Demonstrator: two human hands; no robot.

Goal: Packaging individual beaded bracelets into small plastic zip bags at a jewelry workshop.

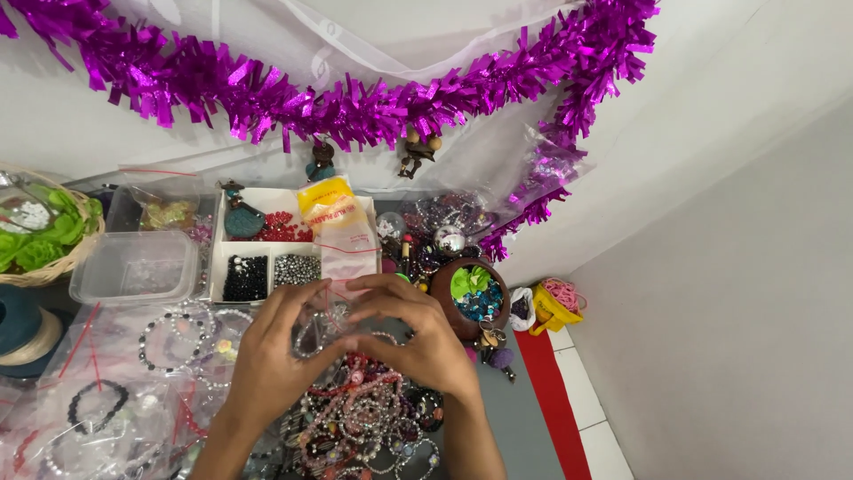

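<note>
Both hands meet over the desk [524, 427]: the left hand [267, 356] and right hand [418, 333] have their fingers [378, 286] pinched narrow on a small clear plastic bag [324, 311] between them. At 6 o'clock below lies a heap of bead bracelets [355, 427]. At 12 o'clock beyond sits a white compartment tray [258, 258]; at 2 o'clock, a brown bowl [471, 298]; farthest, purple tinsel [355, 107].

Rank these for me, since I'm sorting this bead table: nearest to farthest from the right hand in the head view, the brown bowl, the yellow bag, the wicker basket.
From the right hand:
1. Brown bowl, just to its right, almost touching.
2. Yellow bag, farther right, at the table's edge.
3. Wicker basket, far left, past the left hand.
</note>
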